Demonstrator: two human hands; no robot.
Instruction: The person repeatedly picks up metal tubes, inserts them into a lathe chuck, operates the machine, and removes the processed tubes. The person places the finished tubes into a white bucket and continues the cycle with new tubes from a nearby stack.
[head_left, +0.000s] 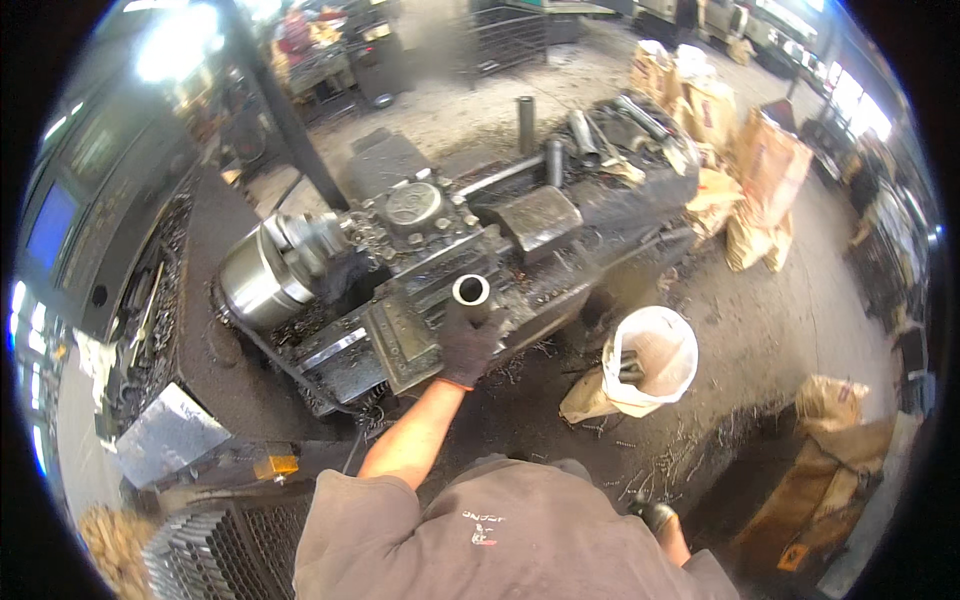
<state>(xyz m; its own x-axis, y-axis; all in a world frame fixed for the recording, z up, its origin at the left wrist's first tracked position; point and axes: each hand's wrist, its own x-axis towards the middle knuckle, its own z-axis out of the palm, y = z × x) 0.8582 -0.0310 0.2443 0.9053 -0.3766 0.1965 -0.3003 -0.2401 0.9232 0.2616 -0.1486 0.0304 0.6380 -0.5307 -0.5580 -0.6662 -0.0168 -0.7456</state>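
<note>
My left hand (470,345), in a dark glove with an orange cuff, is closed round a short metal tube (471,290). The tube stands upright, its round open end facing up, above the carriage of a lathe (400,340). To the left of it is the lathe's shiny chuck (262,280), and beyond it the tool post (412,205) with a round top. My right hand (655,516), which looks dark-gloved, hangs low beside my body at the lower right. Its fingers are too indistinct to read.
An open sack with a white liner (680,365) holds several tubes, right of the lathe. More metal tubes (583,135) rest on the lathe's far end. Brown sacks (770,170) stand beyond. Metal shavings (670,455) litter the floor. Stacked tubes (190,550) lie lower left.
</note>
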